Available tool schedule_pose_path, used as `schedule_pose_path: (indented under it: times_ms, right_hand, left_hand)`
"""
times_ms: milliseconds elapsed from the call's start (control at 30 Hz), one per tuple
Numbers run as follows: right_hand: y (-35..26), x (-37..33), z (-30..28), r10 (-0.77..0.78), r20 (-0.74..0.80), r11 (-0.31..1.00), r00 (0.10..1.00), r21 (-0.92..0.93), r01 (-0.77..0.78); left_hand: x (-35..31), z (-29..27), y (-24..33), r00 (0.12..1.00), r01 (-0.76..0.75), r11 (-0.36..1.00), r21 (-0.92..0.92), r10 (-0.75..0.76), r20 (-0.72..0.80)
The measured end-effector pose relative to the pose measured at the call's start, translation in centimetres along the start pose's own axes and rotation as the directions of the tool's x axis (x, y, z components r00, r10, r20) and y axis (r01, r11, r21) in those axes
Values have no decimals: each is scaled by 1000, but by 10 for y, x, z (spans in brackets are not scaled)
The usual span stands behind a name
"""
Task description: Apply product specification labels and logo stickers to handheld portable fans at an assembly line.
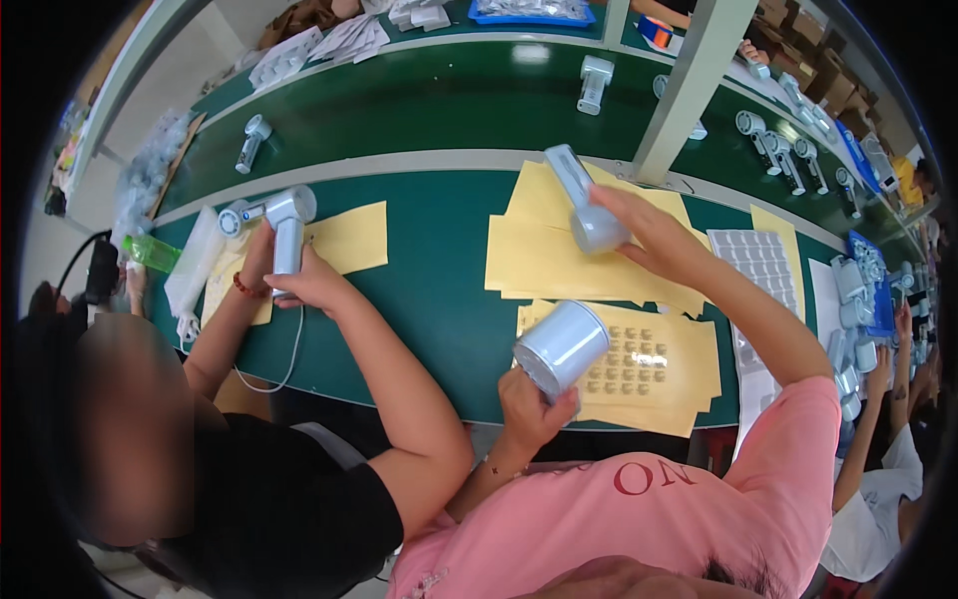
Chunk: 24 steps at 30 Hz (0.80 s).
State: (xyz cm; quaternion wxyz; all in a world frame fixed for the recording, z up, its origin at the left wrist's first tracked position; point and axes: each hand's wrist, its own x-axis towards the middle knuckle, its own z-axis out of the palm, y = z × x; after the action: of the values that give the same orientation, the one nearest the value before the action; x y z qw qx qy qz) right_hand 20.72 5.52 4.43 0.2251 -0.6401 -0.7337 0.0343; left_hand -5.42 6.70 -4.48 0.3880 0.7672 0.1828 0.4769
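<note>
In front of my chest, my left hand (534, 404) is closed around the handle of a light-blue hair-dryer-shaped device (564, 344). Its wide glossy cylinder head tilts up, and my fingers hide most of the handle. Farther off to the right, my right hand (649, 232) grips the round head of a second light-blue device (589, 205) of the same kind, whose handle points up and left. Yellow backing sheets (539, 255) lie beneath that one. Nearer to me is a yellow sheet with rows of small clear stickers (634, 359), partly behind the left device.
To my left a co-worker's hands (314, 280) hold a similar device (287, 215), with a white cable hanging below. Beyond the bench runs a green belt (429, 110) carrying several devices. A pale post (694, 95) rises at its edge. A grey label sheet (753, 270) lies right.
</note>
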Motion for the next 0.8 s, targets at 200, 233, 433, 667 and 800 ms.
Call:
schedule_pose_path:
  times_ms: [200, 233, 433, 667, 800]
  right_hand:
    - [-9, 4, -39, 130, 158, 972, 979, 174, -158]
    - [-4, 26, -36, 242, 62, 963, 968, 108, -248]
    - [127, 179, 34, 640, -467, 566, 610, -251, -786]
    - [165, 206, 46, 729, -442, 530, 523, -119, -840]
    - [110, 178, 25, 498, -385, 779, 777, -196, -596]
  left_hand:
    - [-7, -2, -4, 995, 28, 997, -75, -36, -98]
    - [-10, -2, -7, 995, 48, 995, -84, -55, -87]
    - [-1, 0, -2, 999, -45, 997, 58, 46, -19]
    - [-6, -2, 8, 995, -92, 986, 141, 85, 52]
    - [-8, -6, 4, 996, -48, 996, 73, 42, 76]
